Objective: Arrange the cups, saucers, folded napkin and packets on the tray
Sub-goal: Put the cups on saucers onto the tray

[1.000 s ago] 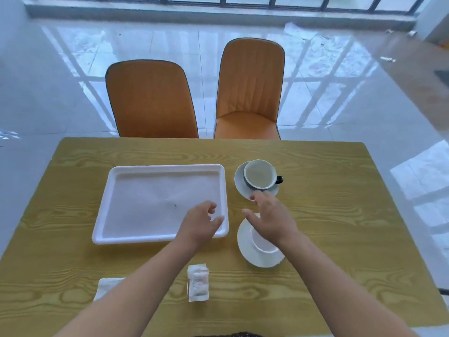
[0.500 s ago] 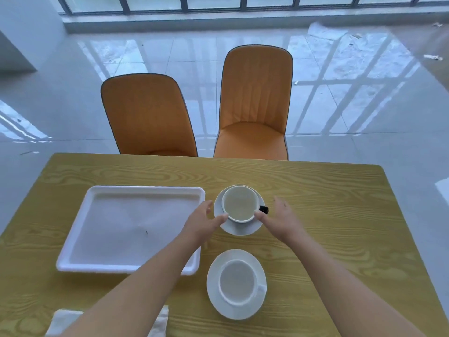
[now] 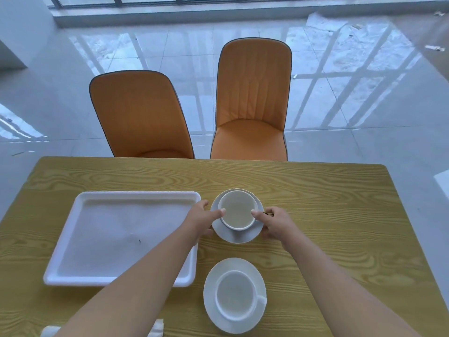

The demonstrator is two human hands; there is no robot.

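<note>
An empty white tray (image 3: 80, 239) lies on the left of the wooden table (image 3: 328, 215). To its right stands the far cup (image 3: 237, 210), with a dark handle, on its saucer (image 3: 239, 235). My left hand (image 3: 201, 221) holds the saucer's left edge, thumb against the cup's rim. My right hand (image 3: 274, 223) holds the right edge, thumb on the rim by the handle. Nearer me an all-white cup (image 3: 234, 297) sits on its saucer (image 3: 213, 276), untouched. A white scrap, napkin (image 3: 49, 332) or packets, I cannot tell which, shows at the bottom edge beside my left forearm.
Two orange chairs (image 3: 143, 115) (image 3: 252, 103) stand at the table's far side on a glossy tiled floor. Another white scrap (image 3: 156, 329) peeks out right of my left forearm. Bare wood stretches to the right of the cups.
My view has tilted up and come closer. Both hands have reached forward from near the tray corner and near cup and closed in on the far cup and saucer.
</note>
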